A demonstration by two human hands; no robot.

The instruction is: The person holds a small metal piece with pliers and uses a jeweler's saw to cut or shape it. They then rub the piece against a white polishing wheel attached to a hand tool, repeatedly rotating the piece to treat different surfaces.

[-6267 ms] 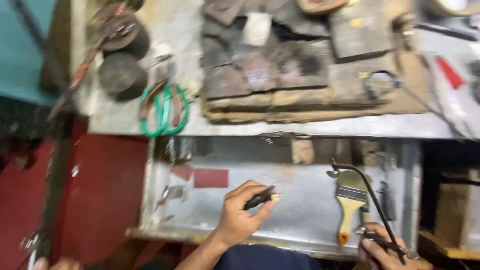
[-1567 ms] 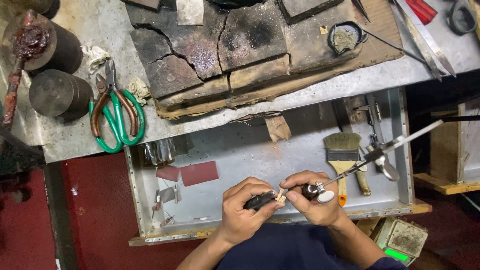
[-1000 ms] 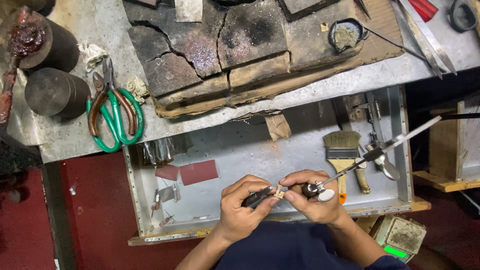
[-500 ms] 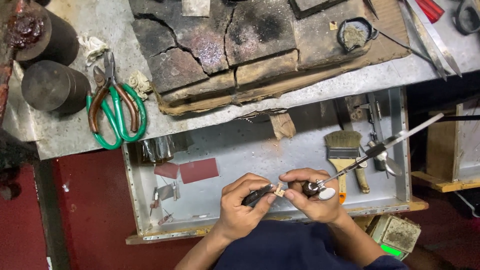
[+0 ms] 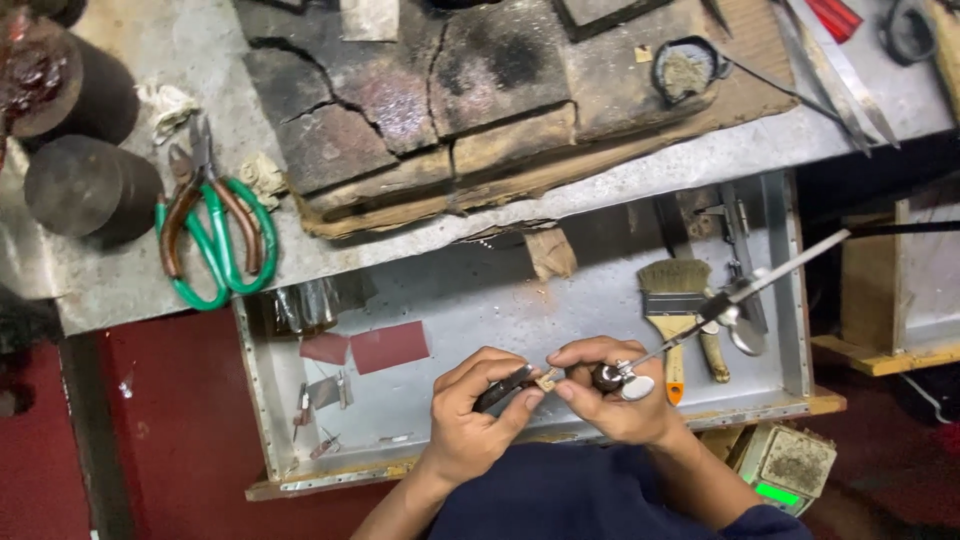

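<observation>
The left hand [image 5: 478, 415] pinched dark pliers [image 5: 503, 386] on a tiny tan piece [image 5: 547, 379] over the metal drawer [image 5: 500, 300]. The right hand [image 5: 615, 400] gripped a thin torch [image 5: 735, 297]. The piece looked light and easy to drop. A brush [image 5: 674, 305] and red papers [image 5: 388, 346] lay in the drawer.

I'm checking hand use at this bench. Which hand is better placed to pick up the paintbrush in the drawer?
Probably the right hand: the paintbrush lies just beside it in the drawer, though it holds a thin metal tool. The left hand sits farther away, gripping pliers.
</observation>
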